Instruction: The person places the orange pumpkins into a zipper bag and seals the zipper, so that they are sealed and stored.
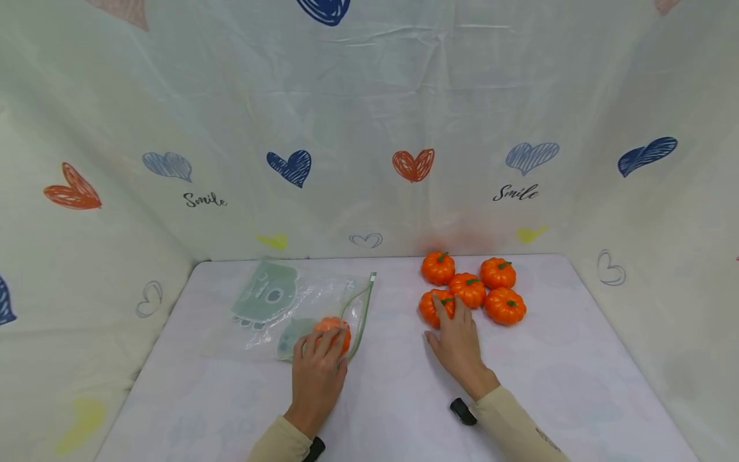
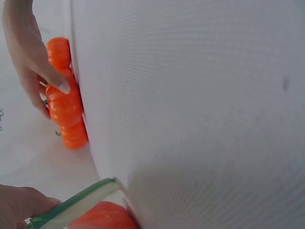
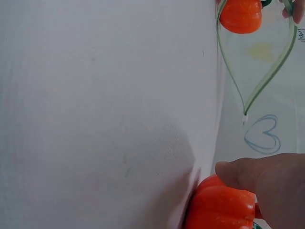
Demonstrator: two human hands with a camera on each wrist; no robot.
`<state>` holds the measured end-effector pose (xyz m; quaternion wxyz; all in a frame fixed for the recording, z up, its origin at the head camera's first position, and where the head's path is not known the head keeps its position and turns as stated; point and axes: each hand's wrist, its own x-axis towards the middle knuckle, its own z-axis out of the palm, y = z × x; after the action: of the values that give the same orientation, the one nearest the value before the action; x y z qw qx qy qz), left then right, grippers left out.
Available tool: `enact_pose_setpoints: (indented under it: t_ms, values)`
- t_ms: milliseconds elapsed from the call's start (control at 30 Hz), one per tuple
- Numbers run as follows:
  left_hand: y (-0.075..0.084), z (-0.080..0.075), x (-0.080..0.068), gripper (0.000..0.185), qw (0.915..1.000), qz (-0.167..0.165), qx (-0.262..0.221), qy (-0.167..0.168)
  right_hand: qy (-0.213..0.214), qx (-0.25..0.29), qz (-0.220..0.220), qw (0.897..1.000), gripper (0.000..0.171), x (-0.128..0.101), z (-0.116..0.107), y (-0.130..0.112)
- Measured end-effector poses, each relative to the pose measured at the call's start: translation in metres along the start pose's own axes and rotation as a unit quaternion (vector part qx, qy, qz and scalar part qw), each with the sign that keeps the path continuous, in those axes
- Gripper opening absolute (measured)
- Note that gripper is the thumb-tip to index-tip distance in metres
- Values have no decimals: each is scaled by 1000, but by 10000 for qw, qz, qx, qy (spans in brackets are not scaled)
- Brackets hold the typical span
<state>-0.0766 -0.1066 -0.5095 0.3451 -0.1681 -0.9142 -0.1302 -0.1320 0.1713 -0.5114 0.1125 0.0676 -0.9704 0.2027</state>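
Observation:
A clear zip bag [image 1: 323, 295] with a green print and green-edged mouth lies on the left, its mouth facing right and spread apart. Just inside the mouth sits one small toy pumpkin [image 1: 331, 324], orange and partly covered by my left hand [image 1: 319, 375]. That hand pinches the upper edge of the bag's mouth, as the left wrist view shows. My right hand [image 1: 458, 343] is over the front-left toy pumpkin [image 1: 430, 309] of a group on the right. Its fingers reach onto the top, with the thumb stretched out at the near side; firm contact cannot be told.
Several more orange toy pumpkins [image 1: 505, 306] with green stems stand close together behind and right of my right hand. A pale cloth covers the table [image 1: 392, 410]. A white sheet [image 1: 358, 115] printed with hearts hangs behind it and at both sides.

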Motion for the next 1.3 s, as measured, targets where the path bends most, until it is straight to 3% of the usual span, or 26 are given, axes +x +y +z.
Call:
enact_pose_setpoints:
  t_ms: [200, 400, 567, 867, 1300]
  values:
    - [0, 0, -1, 69, 10000, -21, 23, -43, 180, -6, -123, 9998, 66, 6, 2, 0]
    - [0, 0, 0, 69, 10000, -17, 23, -30, 19, -205, -104, 9997, 63, 11, 1, 2]
    - [0, 0, 0, 69, 10000, -13, 16, -2, -67, -225, -147, 9996, 66, 11, 2, 3]
    - [0, 0, 1, 69, 10000, -13, -27, 4, -21, 440, -605, 9972, 77, 2, 4, -14]
    - [1, -3, 1, 70, 9999, -58, -32, -154, 158, 374, -1354, 9900, 88, -7, 8, -48]
